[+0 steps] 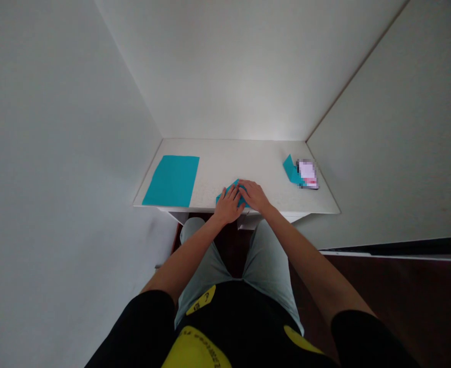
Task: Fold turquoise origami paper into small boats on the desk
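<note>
A piece of folded teal paper (220, 197) lies at the front edge of the white table, a little right of its middle. My left hand (229, 205) rests on it with the fingers stretched forward and lying flat. From the right, my right hand (254, 195) reaches onto the same paper, its fingers extended over the upper part and the thumb apart. The fingertips of both hands nearly meet. Much of the paper is hidden beneath them, so its full folded shape cannot be made out.
A flat teal sheet (173, 181) lies on the left of the white table (244, 151). At the right end, a phone (307, 174) with a blurred-out screen sits beside a folded teal paper piece (291, 171). Walls enclose the table at the back and both sides.
</note>
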`<state>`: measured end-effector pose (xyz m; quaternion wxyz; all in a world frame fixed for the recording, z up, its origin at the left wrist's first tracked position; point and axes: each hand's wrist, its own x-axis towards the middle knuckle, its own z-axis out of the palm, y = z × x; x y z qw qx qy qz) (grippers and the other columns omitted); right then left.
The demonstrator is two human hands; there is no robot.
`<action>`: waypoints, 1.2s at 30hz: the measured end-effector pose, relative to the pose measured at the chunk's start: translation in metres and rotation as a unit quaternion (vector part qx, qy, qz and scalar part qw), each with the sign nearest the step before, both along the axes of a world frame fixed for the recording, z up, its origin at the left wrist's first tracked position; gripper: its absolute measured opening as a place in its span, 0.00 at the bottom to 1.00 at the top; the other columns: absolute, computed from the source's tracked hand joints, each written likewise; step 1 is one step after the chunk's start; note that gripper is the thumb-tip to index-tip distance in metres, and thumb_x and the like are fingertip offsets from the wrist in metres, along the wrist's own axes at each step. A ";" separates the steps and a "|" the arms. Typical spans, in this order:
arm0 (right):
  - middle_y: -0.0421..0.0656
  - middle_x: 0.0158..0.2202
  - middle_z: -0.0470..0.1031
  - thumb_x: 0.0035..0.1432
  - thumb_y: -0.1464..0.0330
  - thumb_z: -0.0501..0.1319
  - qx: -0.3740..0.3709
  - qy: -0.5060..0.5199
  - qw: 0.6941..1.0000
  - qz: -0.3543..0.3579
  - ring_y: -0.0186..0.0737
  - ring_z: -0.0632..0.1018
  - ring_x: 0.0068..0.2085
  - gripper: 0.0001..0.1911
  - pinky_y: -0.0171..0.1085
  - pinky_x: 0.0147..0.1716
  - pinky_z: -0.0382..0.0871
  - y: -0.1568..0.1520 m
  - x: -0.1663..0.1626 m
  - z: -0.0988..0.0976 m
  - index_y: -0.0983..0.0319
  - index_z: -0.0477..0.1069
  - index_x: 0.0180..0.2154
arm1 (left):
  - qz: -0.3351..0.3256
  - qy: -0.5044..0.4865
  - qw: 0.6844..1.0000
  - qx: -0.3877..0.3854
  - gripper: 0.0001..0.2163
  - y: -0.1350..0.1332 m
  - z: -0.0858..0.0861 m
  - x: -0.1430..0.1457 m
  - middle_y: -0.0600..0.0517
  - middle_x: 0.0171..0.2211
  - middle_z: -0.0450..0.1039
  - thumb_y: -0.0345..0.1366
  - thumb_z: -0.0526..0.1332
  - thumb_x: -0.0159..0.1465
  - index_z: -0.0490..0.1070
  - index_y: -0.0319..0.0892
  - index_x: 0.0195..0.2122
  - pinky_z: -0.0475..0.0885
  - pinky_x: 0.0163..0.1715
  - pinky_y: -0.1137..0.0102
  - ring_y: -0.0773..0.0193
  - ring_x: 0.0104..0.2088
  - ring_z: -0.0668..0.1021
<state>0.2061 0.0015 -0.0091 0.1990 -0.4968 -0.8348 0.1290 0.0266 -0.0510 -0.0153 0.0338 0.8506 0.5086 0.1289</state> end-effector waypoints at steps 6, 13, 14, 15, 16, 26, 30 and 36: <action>0.48 0.74 0.66 0.80 0.54 0.42 -0.038 -0.023 0.999 0.008 0.49 0.65 0.75 0.31 0.58 0.74 0.58 0.007 -0.016 -0.007 0.59 0.67 0.71 | -0.003 -0.005 1.000 -0.010 0.29 -0.001 0.001 0.001 0.36 0.73 0.63 0.46 0.54 0.76 0.65 0.33 0.72 0.50 0.78 0.48 0.48 0.77 0.60; 0.46 0.75 0.63 0.80 0.53 0.42 -0.014 -0.041 0.999 0.013 0.49 0.64 0.75 0.31 0.58 0.74 0.58 -0.001 -0.016 -0.005 0.55 0.66 0.72 | 0.030 -0.045 0.998 -0.013 0.34 -0.020 0.000 -0.017 0.36 0.77 0.56 0.52 0.54 0.76 0.58 0.35 0.76 0.54 0.77 0.49 0.46 0.78 0.58; 0.46 0.76 0.62 0.80 0.52 0.43 -0.008 -0.049 0.999 0.017 0.50 0.64 0.75 0.30 0.58 0.74 0.57 -0.003 -0.016 -0.004 0.54 0.67 0.72 | 0.034 -0.045 0.998 -0.013 0.35 -0.023 0.001 -0.021 0.36 0.78 0.54 0.53 0.53 0.75 0.58 0.35 0.76 0.54 0.77 0.49 0.46 0.78 0.57; 0.46 0.77 0.60 0.80 0.52 0.44 -0.002 -0.057 0.998 0.020 0.51 0.63 0.76 0.30 0.58 0.75 0.57 -0.004 -0.016 -0.003 0.53 0.67 0.72 | 0.036 -0.044 0.998 -0.014 0.35 -0.026 0.002 -0.025 0.36 0.78 0.52 0.53 0.54 0.75 0.58 0.35 0.76 0.54 0.77 0.50 0.46 0.79 0.56; 0.46 0.77 0.59 0.79 0.51 0.45 0.001 -0.065 0.998 0.024 0.52 0.62 0.76 0.29 0.58 0.75 0.56 -0.005 -0.017 -0.002 0.52 0.68 0.71 | 0.038 -0.042 0.998 -0.016 0.35 -0.029 0.002 -0.029 0.37 0.79 0.50 0.54 0.54 0.75 0.58 0.36 0.76 0.53 0.77 0.50 0.46 0.79 0.55; 0.50 0.79 0.54 0.77 0.48 0.48 -0.009 -0.078 0.997 0.008 0.55 0.59 0.78 0.35 0.61 0.76 0.50 0.001 -0.017 -0.007 0.57 0.58 0.76 | 0.049 -0.040 0.998 -0.021 0.32 -0.036 0.006 -0.041 0.41 0.79 0.52 0.50 0.52 0.77 0.56 0.42 0.78 0.54 0.77 0.51 0.49 0.79 0.56; 0.51 0.79 0.54 0.77 0.48 0.47 0.000 -0.061 0.998 0.016 0.54 0.57 0.78 0.39 0.60 0.77 0.48 -0.006 -0.006 -0.004 0.61 0.53 0.78 | 0.055 -0.050 0.997 -0.025 0.30 -0.034 0.011 -0.041 0.42 0.77 0.57 0.50 0.55 0.76 0.61 0.45 0.76 0.57 0.76 0.50 0.46 0.77 0.60; 0.52 0.74 0.64 0.69 0.44 0.61 0.002 -0.041 0.997 0.070 0.59 0.68 0.73 0.41 0.58 0.73 0.61 -0.047 0.041 0.000 0.59 0.64 0.73 | 0.031 -0.063 0.997 -0.045 0.27 -0.027 0.025 -0.054 0.39 0.68 0.70 0.52 0.65 0.70 0.74 0.47 0.67 0.67 0.70 0.50 0.44 0.69 0.71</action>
